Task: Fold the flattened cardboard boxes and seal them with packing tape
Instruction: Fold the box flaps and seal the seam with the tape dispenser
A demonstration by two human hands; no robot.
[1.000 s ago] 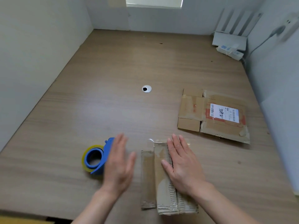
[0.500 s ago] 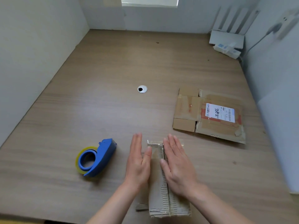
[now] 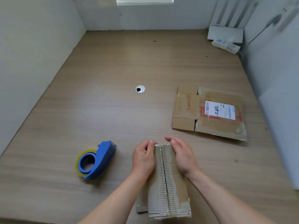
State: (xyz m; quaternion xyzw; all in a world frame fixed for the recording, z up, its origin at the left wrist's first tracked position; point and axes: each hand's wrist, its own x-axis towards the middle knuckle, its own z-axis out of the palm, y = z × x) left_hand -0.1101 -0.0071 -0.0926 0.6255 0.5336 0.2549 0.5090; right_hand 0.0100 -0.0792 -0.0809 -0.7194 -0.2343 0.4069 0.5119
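A small worn cardboard box [image 3: 165, 183] stands on the wooden table in front of me, its two top flaps meeting along a middle seam. My left hand [image 3: 143, 156] grips its far left edge, thumb on top and fingers curled down the side. My right hand [image 3: 182, 155] cups the far right edge with curved fingers. A blue tape dispenser [image 3: 97, 160] with a yellowish roll lies to the left of the box, apart from both hands. A second, flattened cardboard box [image 3: 208, 113] with a white shipping label lies further back on the right.
A round grommet hole [image 3: 140, 89] sits in the middle of the table [image 3: 97, 78]. White walls close in the left, back and right sides. A white router and a power strip [image 3: 225, 44] occupy the far right corner.
My left hand came in from beside the tape dispenser to the box's left side. Both hands went from lying flat on the flaps to curling over the box's far edges.
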